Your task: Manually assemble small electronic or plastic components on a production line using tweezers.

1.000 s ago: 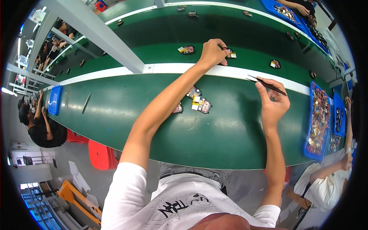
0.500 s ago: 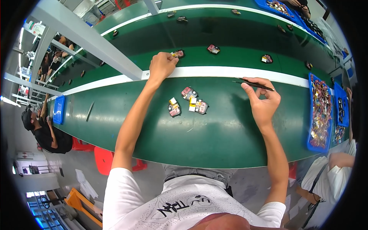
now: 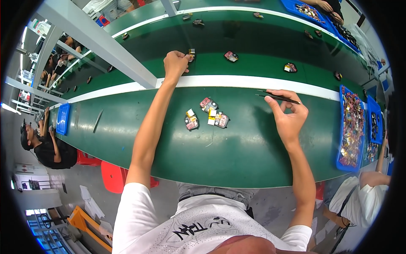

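Note:
My left hand (image 3: pixel 176 65) reaches over the white rail onto the dark belt, its fingertips pinched on a small electronic module (image 3: pixel 192 52) with a pale and yellow piece on it. The fingers partly cover that module. On the right, my right hand (image 3: pixel 291 116) grips black tweezers (image 3: pixel 281 98) whose tips point left, apart from any part. Between my forearms, three similar modules lie on the green bench: one at the left (image 3: pixel 191 122), one at the back (image 3: pixel 207 104) and one at the right (image 3: pixel 220 120). These have dark casings, reddish faces and white-yellow pieces.
More modules lie on the belt (image 3: pixel 262 46). A long blue tray (image 3: pixel 339 156) full of small parts stands at the right, near a co-worker's arm. Loose tweezers (image 3: pixel 97 121) and a blue bin (image 3: pixel 63 119) are at the left. A grey post (image 3: pixel 105 46) rises beside my left arm.
My left hand has moved slightly left and farther out, with the module now tilted up at its fingertips. Belt modules have shifted slightly left. My right hand still holds the tweezers, nearly in place.

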{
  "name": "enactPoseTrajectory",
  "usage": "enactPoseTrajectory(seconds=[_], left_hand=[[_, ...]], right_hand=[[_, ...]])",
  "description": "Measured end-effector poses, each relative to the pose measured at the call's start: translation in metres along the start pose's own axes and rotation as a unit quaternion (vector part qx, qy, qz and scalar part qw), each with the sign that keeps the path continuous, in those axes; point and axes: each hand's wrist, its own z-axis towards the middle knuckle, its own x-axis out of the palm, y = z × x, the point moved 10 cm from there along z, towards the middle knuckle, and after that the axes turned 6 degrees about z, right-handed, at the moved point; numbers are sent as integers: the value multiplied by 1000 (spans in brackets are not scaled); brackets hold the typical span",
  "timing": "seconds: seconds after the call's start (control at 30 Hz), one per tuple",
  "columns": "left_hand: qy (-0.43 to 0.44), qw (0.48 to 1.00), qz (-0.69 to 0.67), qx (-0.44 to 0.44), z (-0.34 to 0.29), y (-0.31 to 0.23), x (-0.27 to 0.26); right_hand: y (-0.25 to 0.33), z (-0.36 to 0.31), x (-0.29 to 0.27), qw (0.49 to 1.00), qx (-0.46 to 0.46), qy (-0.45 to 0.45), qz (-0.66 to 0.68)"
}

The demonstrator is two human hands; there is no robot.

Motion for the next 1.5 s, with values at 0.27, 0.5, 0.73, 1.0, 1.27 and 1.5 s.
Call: enactPoseTrajectory(seconds=[0.27,0.5,0.73,1.0,1.27,1.5], left_hand=[[33,995,-92,29,-22,-25,4],[195,965,-57,166,-123,-112,37],[238,930,-50,276,-179,-141,52],[190,921,-64,334,-184,-145,45],[149,913,-73,373,-193,-150,40],[120,894,-70,425,-200,-153,41]], right_hand=[[-10,0,2,995,66,16,72],[-19,-7,9,982,122,33,139],[-18,-9,10,988,117,37,98],[-23,-11,15,987,134,51,75],[-25,-13,15,985,148,50,73],[-39,-14,13,971,196,44,128]])
